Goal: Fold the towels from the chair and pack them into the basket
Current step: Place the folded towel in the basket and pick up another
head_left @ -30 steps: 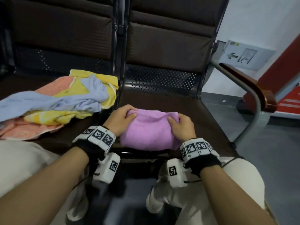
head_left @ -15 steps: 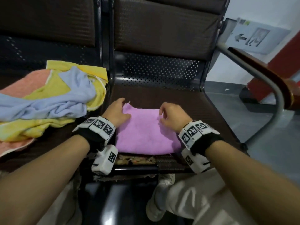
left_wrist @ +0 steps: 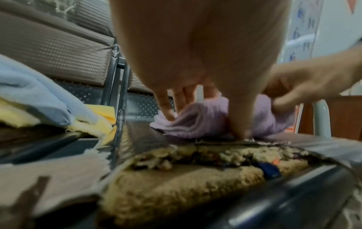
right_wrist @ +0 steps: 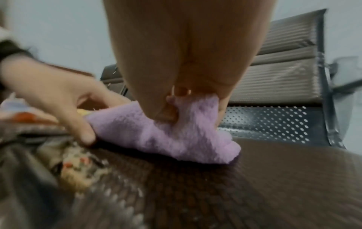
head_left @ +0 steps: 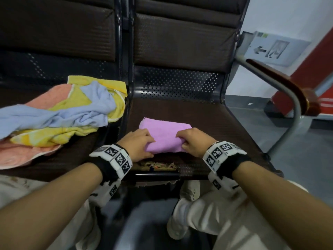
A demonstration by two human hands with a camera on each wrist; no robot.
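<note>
On the chair seat [head_left: 207, 112], right of the loose towel pile [head_left: 59, 112], the folded purple towel [head_left: 164, 134] is pinched at its near corners by the curled fingers of left hand [head_left: 138, 145] and right hand [head_left: 195, 141]; soft, light and floppy, it is probably best held at both ends.

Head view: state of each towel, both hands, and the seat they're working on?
purple towel: folded, lying on the seat, near edge gripped
left hand: grips the towel's near left corner
right hand: grips its near right corner
blue, yellow and peach towels: unfolded, heaped on next seat
seat: front edge torn, padding exposed
</note>
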